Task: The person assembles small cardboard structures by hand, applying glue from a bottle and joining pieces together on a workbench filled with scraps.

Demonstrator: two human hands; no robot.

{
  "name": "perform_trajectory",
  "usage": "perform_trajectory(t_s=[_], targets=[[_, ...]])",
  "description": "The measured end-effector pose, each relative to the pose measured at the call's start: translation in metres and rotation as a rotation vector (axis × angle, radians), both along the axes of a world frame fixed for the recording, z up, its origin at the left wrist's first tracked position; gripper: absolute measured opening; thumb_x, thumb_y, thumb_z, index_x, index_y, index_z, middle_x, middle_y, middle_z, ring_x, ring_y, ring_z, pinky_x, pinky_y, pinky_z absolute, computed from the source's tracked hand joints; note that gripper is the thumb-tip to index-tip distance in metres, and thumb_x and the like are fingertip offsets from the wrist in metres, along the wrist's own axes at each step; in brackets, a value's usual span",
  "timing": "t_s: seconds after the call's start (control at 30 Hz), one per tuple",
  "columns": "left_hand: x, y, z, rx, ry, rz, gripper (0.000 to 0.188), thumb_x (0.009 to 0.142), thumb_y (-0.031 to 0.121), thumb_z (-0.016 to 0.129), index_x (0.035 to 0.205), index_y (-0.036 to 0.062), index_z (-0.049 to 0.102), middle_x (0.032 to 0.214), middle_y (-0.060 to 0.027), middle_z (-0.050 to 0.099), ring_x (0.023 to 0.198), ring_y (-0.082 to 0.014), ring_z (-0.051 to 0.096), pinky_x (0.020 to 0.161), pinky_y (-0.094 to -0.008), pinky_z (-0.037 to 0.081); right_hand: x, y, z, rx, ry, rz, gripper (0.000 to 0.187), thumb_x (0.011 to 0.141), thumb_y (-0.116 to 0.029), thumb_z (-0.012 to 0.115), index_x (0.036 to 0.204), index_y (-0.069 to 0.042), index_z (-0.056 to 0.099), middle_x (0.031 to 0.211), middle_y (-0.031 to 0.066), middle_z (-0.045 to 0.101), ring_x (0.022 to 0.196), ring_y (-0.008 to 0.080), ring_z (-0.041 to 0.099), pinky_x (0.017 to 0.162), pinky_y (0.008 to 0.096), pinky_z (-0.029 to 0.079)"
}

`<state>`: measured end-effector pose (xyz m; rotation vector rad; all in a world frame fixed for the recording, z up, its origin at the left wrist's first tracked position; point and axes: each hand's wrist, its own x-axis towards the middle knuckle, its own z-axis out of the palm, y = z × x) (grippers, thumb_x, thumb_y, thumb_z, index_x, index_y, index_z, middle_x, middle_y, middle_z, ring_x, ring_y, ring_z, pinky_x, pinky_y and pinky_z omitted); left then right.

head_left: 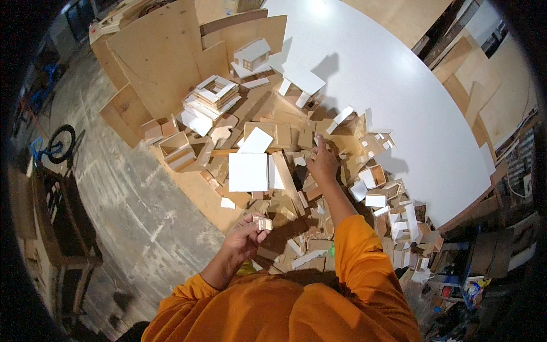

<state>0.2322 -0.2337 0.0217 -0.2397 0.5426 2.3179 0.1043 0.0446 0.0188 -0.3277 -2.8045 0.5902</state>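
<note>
My left hand (pixel 242 238) is closed near my body, its fingers pinching a small pale wooden block (pixel 264 223) with a white part on it. Out over the heap of wood offcuts, my right hand (pixel 323 163) reaches forward with its index finger stretched out; nothing shows in its grasp. Its fingertip is close to small brown pieces (pixel 306 138). Between the hands lie a white square panel (pixel 248 172), a smaller white piece (pixel 255 140) tilted behind it, and a long wooden strip (pixel 288 181).
Small model houses stand around the heap: a white-roofed one (pixel 300 85) at the back, another with windows (pixel 252 55), and a stacked square frame (pixel 215 94). A white sheet (pixel 410 97) covers the right side. Upright plywood boards (pixel 156 65) stand back left. A bicycle wheel (pixel 61 143) is farther left.
</note>
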Motion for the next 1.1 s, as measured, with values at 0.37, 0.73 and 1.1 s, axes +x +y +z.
perform_trajectory(t_s=[0.37, 0.73, 1.1], targets=[[-0.005, 0.003, 0.008, -0.078, 0.007, 0.059, 0.014, 0.088, 0.008, 0.058, 0.101, 0.0036, 0.057, 0.090, -0.0061, 0.062, 0.081, -0.0148, 0.062, 0.068, -0.0211, 0.055, 0.010, -0.003, 0.021, -0.312, 0.169, 0.174, 0.073, 0.072, -0.004, 0.066, 0.137, -0.014, 0.033, 0.087, 0.0078, 0.066, 0.086, 0.0259, 0.064, 0.080, 0.0389, 0.050], [-0.014, 0.022, 0.047, 0.060, 0.078, 0.145, 0.016, 0.090, 0.002, 0.053, 0.106, 0.0012, 0.054, 0.096, -0.0102, 0.063, 0.086, -0.0181, 0.065, 0.076, -0.0223, 0.057, 0.083, -0.029, 0.108, -1.092, 0.186, 0.626, 0.081, 0.074, -0.003, 0.065, 0.141, -0.009, 0.020, 0.097, 0.0098, 0.060, 0.094, 0.0178, 0.056, 0.091, 0.0353, 0.042], [0.000, 0.031, 0.073, -0.026, 0.128, 0.093, 0.012, 0.092, 0.004, 0.054, 0.104, 0.0016, 0.054, 0.097, -0.0053, 0.061, 0.086, -0.0110, 0.063, 0.075, -0.0190, 0.055, 0.135, -0.063, 0.147, -0.113, 0.396, 0.790, 0.067, 0.065, -0.009, 0.070, 0.126, -0.015, 0.046, 0.099, 0.0100, 0.056, 0.093, 0.0314, 0.056, 0.088, 0.0482, 0.043]])
